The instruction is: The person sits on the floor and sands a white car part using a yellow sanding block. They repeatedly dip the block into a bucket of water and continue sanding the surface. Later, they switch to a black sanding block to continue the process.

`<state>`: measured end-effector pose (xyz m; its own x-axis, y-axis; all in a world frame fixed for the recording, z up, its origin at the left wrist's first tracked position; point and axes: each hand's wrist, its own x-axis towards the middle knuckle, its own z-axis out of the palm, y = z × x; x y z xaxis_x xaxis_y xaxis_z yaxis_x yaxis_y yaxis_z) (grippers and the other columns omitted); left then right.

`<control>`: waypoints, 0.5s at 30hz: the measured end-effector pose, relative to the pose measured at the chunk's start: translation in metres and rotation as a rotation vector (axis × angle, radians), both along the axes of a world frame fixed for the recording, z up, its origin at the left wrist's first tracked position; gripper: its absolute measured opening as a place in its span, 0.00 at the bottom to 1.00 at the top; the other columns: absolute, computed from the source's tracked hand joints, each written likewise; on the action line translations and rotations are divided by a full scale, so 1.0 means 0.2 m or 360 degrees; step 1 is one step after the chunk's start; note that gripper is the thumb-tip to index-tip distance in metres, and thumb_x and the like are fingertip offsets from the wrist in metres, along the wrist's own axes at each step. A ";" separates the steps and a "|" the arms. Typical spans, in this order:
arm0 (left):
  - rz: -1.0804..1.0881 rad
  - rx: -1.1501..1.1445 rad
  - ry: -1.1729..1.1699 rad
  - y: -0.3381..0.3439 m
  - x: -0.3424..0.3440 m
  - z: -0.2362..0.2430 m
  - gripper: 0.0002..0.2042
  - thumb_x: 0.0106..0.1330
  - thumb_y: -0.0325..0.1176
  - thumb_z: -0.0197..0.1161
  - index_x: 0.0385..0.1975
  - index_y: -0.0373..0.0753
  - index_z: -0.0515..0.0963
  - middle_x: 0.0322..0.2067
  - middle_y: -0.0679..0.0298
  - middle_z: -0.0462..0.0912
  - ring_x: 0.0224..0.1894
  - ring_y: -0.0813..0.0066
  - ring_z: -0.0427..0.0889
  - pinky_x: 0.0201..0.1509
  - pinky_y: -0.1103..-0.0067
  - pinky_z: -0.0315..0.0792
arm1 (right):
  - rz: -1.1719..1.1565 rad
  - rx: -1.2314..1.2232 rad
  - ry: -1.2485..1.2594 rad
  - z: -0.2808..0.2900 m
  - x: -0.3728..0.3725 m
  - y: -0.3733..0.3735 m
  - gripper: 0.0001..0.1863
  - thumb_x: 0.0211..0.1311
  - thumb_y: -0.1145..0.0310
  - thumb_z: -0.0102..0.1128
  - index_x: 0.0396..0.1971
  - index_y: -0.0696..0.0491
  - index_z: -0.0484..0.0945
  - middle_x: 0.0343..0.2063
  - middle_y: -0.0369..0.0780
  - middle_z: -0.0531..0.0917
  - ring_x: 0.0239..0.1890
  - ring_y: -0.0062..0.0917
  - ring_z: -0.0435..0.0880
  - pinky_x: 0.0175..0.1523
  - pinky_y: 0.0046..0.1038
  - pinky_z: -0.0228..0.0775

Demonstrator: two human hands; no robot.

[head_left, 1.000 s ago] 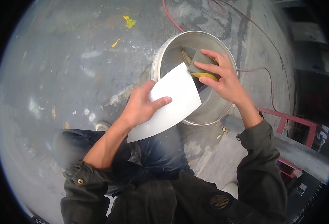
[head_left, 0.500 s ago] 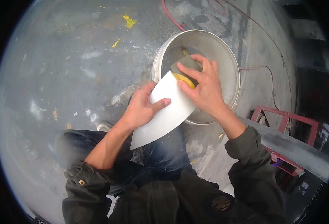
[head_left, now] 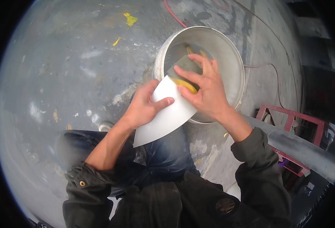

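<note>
Left hand (head_left: 142, 106) on the white panel (head_left: 171, 110), and it's a firm pinch: thumb flat across the upper face, fingers tucked underneath, the curved piece slanting above the knees! Over to the right hand (head_left: 207, 85), curled around a grey-green block (head_left: 180, 68), thumb on the near side, fingertips over the far edge. The block's yellow layer (head_left: 188, 86) faces the panel, right up at its top end, and the two look to be touching. Panel and block both sit over the near-left part of the round bucket (head_left: 231, 60), and inside there, brownish things (head_left: 189, 49) peek out past the block, too hidden to name. Red hose (head_left: 173, 14) beyond the bucket, red frame (head_left: 319, 133) off to the right!
</note>
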<state>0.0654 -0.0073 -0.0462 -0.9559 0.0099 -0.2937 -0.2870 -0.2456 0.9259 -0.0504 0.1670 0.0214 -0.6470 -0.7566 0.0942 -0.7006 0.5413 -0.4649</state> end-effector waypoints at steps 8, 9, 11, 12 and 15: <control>-0.0016 -0.0097 0.0019 0.00 0.01 0.02 0.19 0.69 0.32 0.71 0.53 0.30 0.74 0.42 0.57 0.86 0.42 0.76 0.85 0.45 0.76 0.80 | 0.0033 -0.0021 -0.0081 0.00 -0.01 0.03 0.25 0.50 0.67 0.76 0.53 0.40 0.88 0.63 0.42 0.74 0.61 0.39 0.71 0.65 0.38 0.67; -0.0039 -0.0010 0.0025 -0.01 0.00 0.00 0.20 0.69 0.32 0.70 0.55 0.29 0.74 0.43 0.57 0.86 0.42 0.75 0.85 0.45 0.76 0.80 | 0.0149 -0.0025 -0.0103 0.01 0.01 0.02 0.25 0.50 0.67 0.76 0.53 0.40 0.88 0.63 0.43 0.74 0.62 0.39 0.71 0.65 0.37 0.68; -0.0065 0.0135 -0.0141 -0.02 0.00 0.03 0.21 0.68 0.33 0.71 0.55 0.30 0.73 0.43 0.59 0.85 0.43 0.76 0.85 0.48 0.77 0.79 | 0.0215 0.0018 -0.0377 0.06 -0.03 0.02 0.26 0.52 0.68 0.75 0.55 0.40 0.87 0.63 0.43 0.74 0.62 0.39 0.71 0.65 0.36 0.68; -0.0081 0.0209 -0.0211 -0.03 -0.02 0.06 0.22 0.68 0.34 0.71 0.55 0.30 0.72 0.43 0.59 0.85 0.44 0.76 0.85 0.49 0.78 0.79 | 0.0080 0.0051 -0.0299 0.06 -0.10 0.04 0.26 0.52 0.68 0.75 0.55 0.40 0.87 0.63 0.43 0.74 0.62 0.38 0.71 0.65 0.36 0.67; -0.0092 0.0114 -0.0179 -0.03 -0.01 0.05 0.22 0.70 0.33 0.69 0.58 0.29 0.71 0.45 0.57 0.85 0.44 0.74 0.85 0.48 0.75 0.80 | -0.0134 0.0005 -0.0158 0.07 -0.22 0.14 0.23 0.55 0.68 0.73 0.54 0.40 0.87 0.64 0.42 0.75 0.59 0.37 0.70 0.62 0.34 0.70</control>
<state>0.0626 -0.0124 -0.0364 -0.9142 0.0885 -0.3954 -0.4034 -0.2900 0.8678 -0.0940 0.1952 0.0346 -0.7143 -0.6994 0.0240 -0.6031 0.5979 -0.5279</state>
